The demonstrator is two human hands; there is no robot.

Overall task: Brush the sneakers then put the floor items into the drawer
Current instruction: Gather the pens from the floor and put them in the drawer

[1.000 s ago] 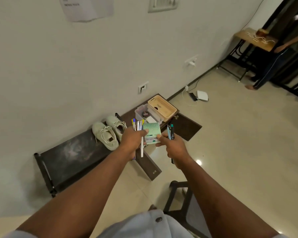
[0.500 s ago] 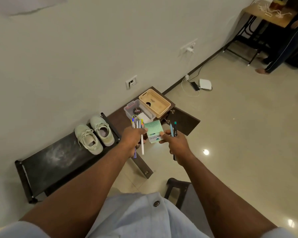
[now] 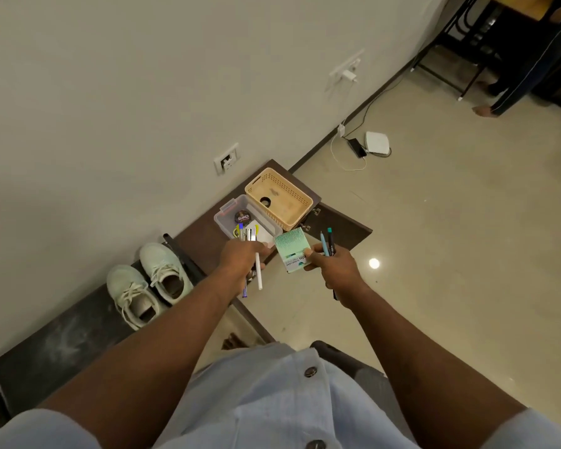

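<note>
My left hand (image 3: 240, 259) grips a bunch of pens (image 3: 258, 270), several coloured tips sticking up and a white one hanging down. My right hand (image 3: 332, 265) pinches a small green and white box (image 3: 292, 252) with thumb and finger and also holds two pens (image 3: 326, 243). Both hands hover above the floor just in front of a low dark cabinet (image 3: 204, 234). A pair of pale green sneakers (image 3: 149, 283) sits on a dark bench (image 3: 62, 345) to the left.
On the cabinet stand a clear plastic box (image 3: 227, 212) with a round tin and a beige slotted basket (image 3: 279, 196). Cabinet doors (image 3: 347, 231) hang open. A charger, cable and white device (image 3: 377, 142) lie on the floor. Another person's leg (image 3: 515, 79) is at upper right.
The view has tilted down and closer. Both hands keep their grips and stay in about the same place before the cabinet.
</note>
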